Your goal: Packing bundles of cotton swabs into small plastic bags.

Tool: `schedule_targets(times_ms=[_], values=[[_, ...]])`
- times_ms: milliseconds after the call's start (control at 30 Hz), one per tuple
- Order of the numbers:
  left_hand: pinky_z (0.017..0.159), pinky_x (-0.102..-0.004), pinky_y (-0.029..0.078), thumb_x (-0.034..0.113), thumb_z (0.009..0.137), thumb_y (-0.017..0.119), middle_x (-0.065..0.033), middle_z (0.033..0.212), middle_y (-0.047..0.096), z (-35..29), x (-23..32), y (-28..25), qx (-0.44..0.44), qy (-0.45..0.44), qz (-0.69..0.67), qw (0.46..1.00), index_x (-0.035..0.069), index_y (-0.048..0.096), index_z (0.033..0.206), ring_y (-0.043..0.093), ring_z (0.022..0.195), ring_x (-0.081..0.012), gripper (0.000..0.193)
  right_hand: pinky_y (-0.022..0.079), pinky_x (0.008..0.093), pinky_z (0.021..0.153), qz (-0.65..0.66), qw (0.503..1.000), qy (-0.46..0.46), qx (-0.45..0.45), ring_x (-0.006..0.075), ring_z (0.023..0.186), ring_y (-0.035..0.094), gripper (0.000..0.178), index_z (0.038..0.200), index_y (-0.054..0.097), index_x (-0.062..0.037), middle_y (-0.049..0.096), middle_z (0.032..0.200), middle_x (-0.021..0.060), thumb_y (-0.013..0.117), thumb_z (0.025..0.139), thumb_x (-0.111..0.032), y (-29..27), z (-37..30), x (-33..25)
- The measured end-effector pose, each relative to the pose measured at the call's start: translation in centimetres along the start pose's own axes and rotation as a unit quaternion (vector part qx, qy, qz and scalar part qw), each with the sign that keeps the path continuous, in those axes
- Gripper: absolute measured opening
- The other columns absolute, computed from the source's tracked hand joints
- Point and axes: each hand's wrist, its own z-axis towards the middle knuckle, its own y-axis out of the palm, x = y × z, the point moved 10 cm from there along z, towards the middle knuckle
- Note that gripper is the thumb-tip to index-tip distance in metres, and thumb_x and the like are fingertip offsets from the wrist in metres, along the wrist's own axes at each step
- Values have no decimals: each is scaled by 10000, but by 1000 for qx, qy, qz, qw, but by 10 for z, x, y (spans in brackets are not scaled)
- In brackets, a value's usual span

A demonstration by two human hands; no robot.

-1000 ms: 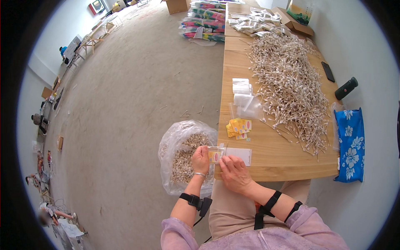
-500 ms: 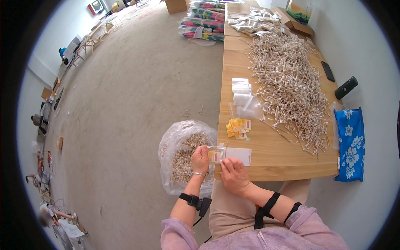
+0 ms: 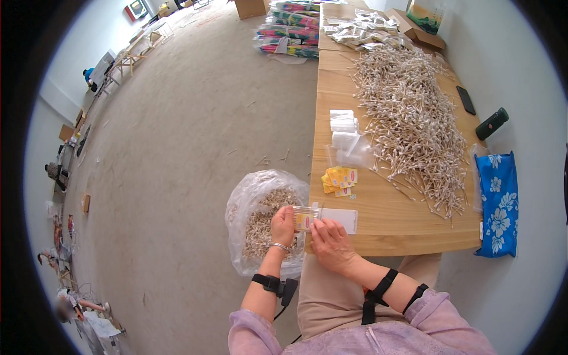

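A small clear bag of cotton swabs point(image 3: 303, 219), with a yellow card inside, is held level at the table's left edge. My left hand point(image 3: 283, 226) pinches its left end between thumb and fingers. On its right end are the fingertips of my right hand point(image 3: 331, 239), bent and close together at the bag's edge. Beside them a flat white rectangular piece point(image 3: 346, 220) lies on the table, partly covered by the right fingers. Farther up are several yellow cards point(image 3: 339, 178) in a loose stack and a pile of clear empty bags point(image 3: 344, 139).
A large heap of cotton swabs point(image 3: 408, 124) covers much of the wooden table point(image 3: 408, 236), with filled packets point(image 3: 367, 29) behind it. Along the right lie a phone point(image 3: 465, 100), a dark bottle point(image 3: 492, 123) and a blue flowered pack point(image 3: 497, 204). A plastic sack of swabs point(image 3: 239, 236) stands on the floor.
My right fingers have shifted slightly left and up along the bag's right end. My left hand keeps its hold, nearly still.
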Motion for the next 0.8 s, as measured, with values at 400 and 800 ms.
schedule_targets(times_ms=[400,800], values=[[459,-187,398,319,960,553,43,716,579,-3,1,8,-54,-29,-28,998,49,624,951,493,546,-30,279,319,404,1040,40,999,15,-16,292,1208,412,460,1153,563,66,503,1234,166,580,784,-208,-2,3,4],[502,-208,467,315,989,480,13,789,633,-9,-20,-3,-48,-132,-164,976,52,622,1050,576,620,-59,305,324,400,1038,101,993,47,-28,294,1232,394,513,1214,520,45,475,1274,161,632,772,-192,3,-2,10]])
